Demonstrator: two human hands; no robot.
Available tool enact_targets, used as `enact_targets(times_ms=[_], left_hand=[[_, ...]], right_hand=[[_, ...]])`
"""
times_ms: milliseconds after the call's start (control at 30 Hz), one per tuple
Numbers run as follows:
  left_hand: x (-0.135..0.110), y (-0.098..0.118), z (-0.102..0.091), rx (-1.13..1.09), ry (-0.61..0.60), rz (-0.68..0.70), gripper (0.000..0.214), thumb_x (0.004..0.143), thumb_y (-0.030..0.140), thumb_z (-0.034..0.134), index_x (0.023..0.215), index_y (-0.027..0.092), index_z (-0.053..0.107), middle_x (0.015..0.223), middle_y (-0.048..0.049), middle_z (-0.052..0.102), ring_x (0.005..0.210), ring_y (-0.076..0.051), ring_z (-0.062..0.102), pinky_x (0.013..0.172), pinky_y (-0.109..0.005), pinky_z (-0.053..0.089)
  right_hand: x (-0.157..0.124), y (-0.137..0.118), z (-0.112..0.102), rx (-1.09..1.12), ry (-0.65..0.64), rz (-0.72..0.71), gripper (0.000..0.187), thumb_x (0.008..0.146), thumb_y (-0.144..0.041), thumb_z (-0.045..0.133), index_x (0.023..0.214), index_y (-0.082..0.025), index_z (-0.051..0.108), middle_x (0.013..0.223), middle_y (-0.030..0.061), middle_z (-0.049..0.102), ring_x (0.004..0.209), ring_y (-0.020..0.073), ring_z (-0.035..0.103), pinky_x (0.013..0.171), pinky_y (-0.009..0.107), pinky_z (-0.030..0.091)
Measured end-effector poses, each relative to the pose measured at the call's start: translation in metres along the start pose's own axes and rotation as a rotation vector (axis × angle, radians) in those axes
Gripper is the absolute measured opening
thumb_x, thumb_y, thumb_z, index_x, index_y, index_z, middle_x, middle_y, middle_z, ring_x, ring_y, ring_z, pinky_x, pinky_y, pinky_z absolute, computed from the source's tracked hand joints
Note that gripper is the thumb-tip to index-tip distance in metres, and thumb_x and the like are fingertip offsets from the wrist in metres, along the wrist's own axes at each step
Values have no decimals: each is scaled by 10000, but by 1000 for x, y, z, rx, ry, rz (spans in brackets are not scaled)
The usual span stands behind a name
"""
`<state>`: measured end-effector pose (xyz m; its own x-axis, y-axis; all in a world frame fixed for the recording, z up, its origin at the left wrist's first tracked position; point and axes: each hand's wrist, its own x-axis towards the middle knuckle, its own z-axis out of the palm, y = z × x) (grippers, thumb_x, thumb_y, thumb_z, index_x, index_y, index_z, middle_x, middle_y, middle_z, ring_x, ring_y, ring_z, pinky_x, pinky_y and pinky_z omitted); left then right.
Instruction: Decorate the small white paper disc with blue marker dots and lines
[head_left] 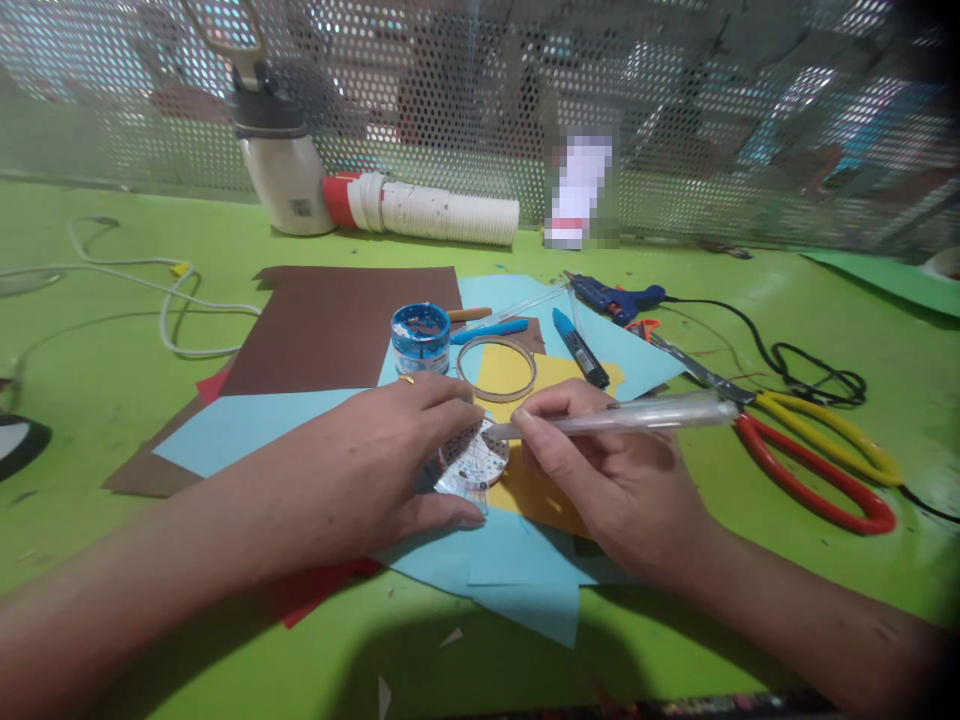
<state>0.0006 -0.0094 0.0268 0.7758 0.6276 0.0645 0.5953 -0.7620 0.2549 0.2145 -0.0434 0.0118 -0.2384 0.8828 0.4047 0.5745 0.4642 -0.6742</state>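
Note:
My right hand (600, 450) pinches a clear-barrelled pen (637, 413) held almost level, its tip at a small round white piece (480, 455) speckled with blue and dark dots. My left hand (405, 455) curls around the left side of that piece, thumb below and fingers above. Clear plastic shows under its lower edge; the rest is hidden by my palm. Just beyond my left fingers stands an open jar of blue paint (421, 342). A narrow ring (497, 368) lies beyond my hands on yellow paper (540, 500).
Light blue paper (255, 425) and brown paper (345, 325) overlap on the green table. Farther right lie a blue marker (579, 347), a corded glue gun (615, 298) and red-and-yellow-handled scissors (817, 455). Stacked paper cups (442, 212) and a white bottle (289, 180) are near the perforated screen.

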Motion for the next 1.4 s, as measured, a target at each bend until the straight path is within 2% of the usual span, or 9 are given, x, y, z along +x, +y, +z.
enact_targets(times_ms=[1400], left_hand=[[1,0,-1,0,-4,-6,433,863,467,633,1190,190,574,1330,-144,541,1132,-330,589,874,-460,536]], right_hand=[[0,-4,-1,8,-42,2,132,939,-232,525,836,-205,603,733,-16,643,662,118,612,635,227,495]])
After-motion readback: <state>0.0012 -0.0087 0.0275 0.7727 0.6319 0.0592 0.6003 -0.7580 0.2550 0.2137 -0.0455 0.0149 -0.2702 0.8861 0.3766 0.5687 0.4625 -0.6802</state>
